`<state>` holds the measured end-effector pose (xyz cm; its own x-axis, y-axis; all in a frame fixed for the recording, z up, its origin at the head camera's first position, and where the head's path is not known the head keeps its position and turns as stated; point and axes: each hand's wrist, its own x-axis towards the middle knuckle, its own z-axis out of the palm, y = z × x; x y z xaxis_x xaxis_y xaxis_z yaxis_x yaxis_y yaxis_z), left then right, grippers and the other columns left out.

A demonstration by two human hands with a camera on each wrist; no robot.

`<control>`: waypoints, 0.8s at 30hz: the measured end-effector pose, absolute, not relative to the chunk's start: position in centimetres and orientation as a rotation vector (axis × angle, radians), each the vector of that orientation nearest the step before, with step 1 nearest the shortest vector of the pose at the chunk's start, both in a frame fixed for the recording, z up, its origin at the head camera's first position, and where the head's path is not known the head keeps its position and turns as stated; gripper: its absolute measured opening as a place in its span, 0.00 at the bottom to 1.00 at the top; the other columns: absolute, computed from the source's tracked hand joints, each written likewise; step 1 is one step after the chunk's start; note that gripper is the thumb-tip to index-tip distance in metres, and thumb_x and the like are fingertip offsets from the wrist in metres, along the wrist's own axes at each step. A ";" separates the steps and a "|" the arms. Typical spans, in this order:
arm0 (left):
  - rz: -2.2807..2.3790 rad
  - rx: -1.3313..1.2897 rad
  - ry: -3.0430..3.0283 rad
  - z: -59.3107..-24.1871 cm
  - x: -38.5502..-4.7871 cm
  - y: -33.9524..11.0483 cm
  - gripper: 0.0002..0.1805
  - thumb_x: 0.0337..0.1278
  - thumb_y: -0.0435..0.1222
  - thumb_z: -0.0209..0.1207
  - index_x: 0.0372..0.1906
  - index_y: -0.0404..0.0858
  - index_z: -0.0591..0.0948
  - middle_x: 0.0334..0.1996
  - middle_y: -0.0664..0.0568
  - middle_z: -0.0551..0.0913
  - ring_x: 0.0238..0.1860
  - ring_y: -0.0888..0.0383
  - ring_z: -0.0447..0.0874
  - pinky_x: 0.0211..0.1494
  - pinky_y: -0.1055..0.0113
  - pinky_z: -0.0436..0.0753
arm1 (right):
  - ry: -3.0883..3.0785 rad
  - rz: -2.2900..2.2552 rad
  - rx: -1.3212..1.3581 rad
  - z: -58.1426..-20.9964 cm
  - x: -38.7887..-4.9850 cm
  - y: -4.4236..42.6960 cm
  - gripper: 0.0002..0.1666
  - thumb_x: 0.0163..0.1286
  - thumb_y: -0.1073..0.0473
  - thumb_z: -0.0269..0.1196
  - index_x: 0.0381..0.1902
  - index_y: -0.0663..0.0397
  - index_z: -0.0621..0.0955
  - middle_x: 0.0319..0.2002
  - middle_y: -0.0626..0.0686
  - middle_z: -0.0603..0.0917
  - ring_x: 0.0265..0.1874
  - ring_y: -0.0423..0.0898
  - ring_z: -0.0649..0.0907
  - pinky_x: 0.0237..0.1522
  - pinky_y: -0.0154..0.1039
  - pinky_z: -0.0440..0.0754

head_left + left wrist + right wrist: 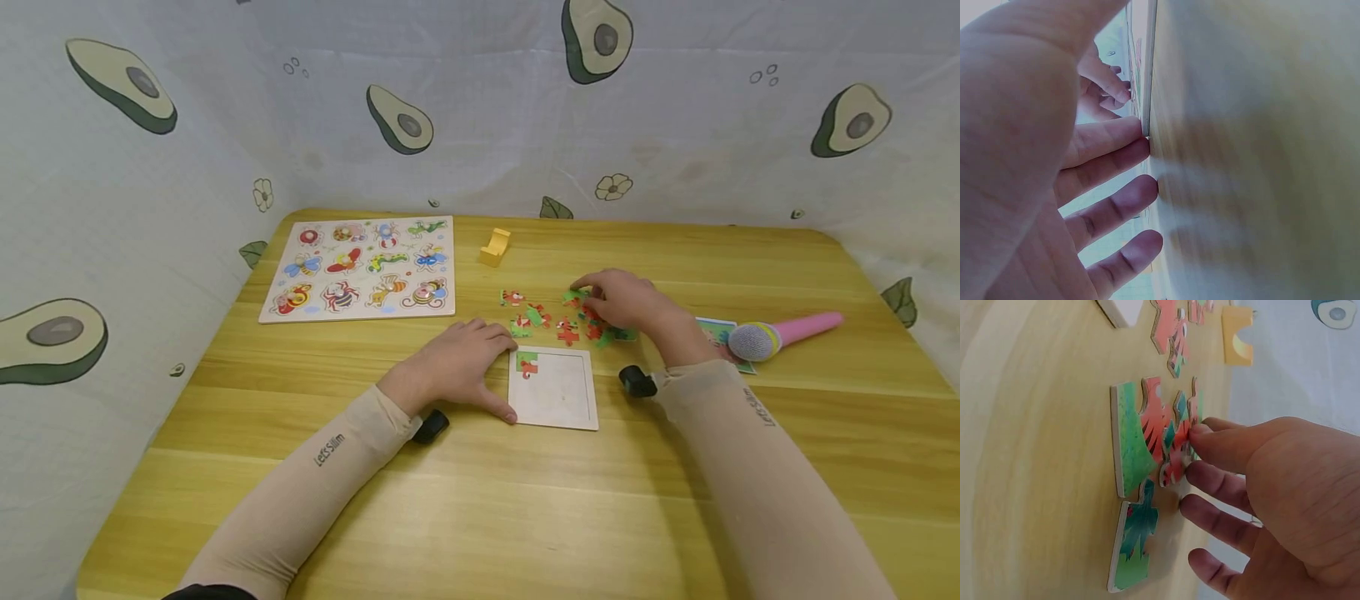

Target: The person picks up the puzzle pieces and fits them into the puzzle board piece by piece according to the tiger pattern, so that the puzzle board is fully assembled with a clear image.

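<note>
My left hand (468,367) spans the left side of a square white puzzle board (555,400), thumb at its lower left corner and fingertips by the upper left one. In the left wrist view the fingers of the left hand (1113,181) are extended along the board's edge (1149,75). One red and green piece (527,363) lies in the board's upper left corner. Over the loose pieces behind the board, my right hand (626,304) has its fingers apart around a green piece (573,297). The right wrist view shows the right hand (1204,447) with fingertips at the pieces (1154,419); contact is partly hidden.
A board with insect pictures (360,271) lies at the back left, and a small yellow block (495,247) stands to its right. On the right, a pink toy microphone (787,333) lies over a picture card (717,330). A printed cloth (495,125) hangs behind the table.
</note>
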<state>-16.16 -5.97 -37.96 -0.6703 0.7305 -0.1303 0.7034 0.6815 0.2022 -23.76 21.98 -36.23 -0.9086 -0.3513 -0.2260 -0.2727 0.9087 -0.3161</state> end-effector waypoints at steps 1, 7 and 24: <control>0.202 1.163 2.695 -38.0 -16.2 -6.0 0.59 0.37 0.77 0.62 0.70 0.42 0.72 0.67 0.54 0.71 0.65 0.51 0.66 0.68 0.53 0.66 | 2.789 -0.405 -0.460 -36.2 -23.8 21.9 0.22 0.77 0.60 0.56 0.66 0.56 0.77 0.39 0.57 0.80 0.32 0.52 0.77 0.40 0.53 0.72; 0.218 1.160 2.695 -38.0 -16.2 -6.1 0.58 0.37 0.77 0.63 0.70 0.42 0.72 0.67 0.54 0.71 0.65 0.51 0.66 0.68 0.52 0.66 | 2.768 -0.436 -0.392 -36.3 -24.3 21.8 0.23 0.79 0.58 0.54 0.68 0.58 0.76 0.33 0.56 0.77 0.26 0.50 0.75 0.33 0.47 0.71; 0.215 1.164 2.694 -38.0 -16.2 -6.0 0.58 0.37 0.77 0.63 0.70 0.42 0.73 0.67 0.54 0.71 0.65 0.52 0.67 0.68 0.53 0.66 | 2.762 -0.515 -0.444 -36.3 -25.0 22.5 0.21 0.76 0.64 0.59 0.62 0.69 0.76 0.41 0.62 0.77 0.39 0.57 0.75 0.45 0.53 0.75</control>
<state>-16.15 -5.95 -37.99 -0.6703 0.7317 -0.1234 0.7029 0.6794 0.2106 -24.99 22.51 -36.27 -0.9087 -0.3492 -0.2287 -0.2433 0.8883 -0.3894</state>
